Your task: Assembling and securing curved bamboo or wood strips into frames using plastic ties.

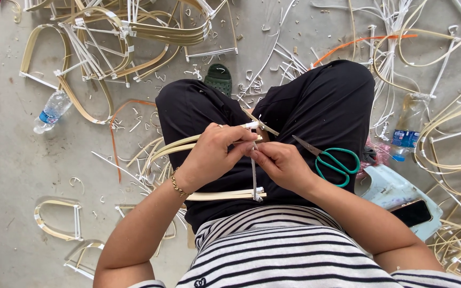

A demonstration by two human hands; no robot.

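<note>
I sit with black-trousered knees apart and look down at my lap. My left hand [217, 152] grips a bent loop of pale cane strips [169, 150] at its crossing point, fingers closed over it. My right hand [279, 162] pinches a thin white plastic strip [254, 178] that runs down from that crossing to the lower cane strip [225, 196]. Both hands touch at the binding point. A pair of green-handled scissors [333, 160] lies on my right thigh, just right of my right hand.
Finished cane loops bound with white strip lie heaped at top left [108, 37], right [454, 144] and bottom left [57, 218]. Two plastic water bottles [53, 111] [406, 136], a green sandal [219, 78], a black phone [414, 213] on a pale stool, and offcuts litter the concrete floor.
</note>
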